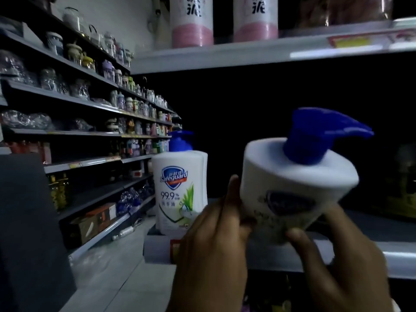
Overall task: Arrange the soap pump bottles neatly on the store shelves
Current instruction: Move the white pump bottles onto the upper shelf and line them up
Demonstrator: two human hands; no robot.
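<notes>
both hands, left hand point(213, 239) and right hand point(333, 255), clasp a white plastic soap bottle with a blue pump point(297, 183) above the grey shelf edge point(396, 255); its long axis tilts toward the camera, spout pointing right. another white pump bottle point(180, 190) stands upright just left.

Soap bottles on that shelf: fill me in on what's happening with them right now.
A person is stocking a store shelf. Both hands hold one white soap pump bottle with a blue pump, tilted, in front of the dark shelf opening: left hand on its left side, right hand under its base. Another Safeguard bottle already stands upright at the shelf's left end, with more apparently lined up behind it.
</notes>
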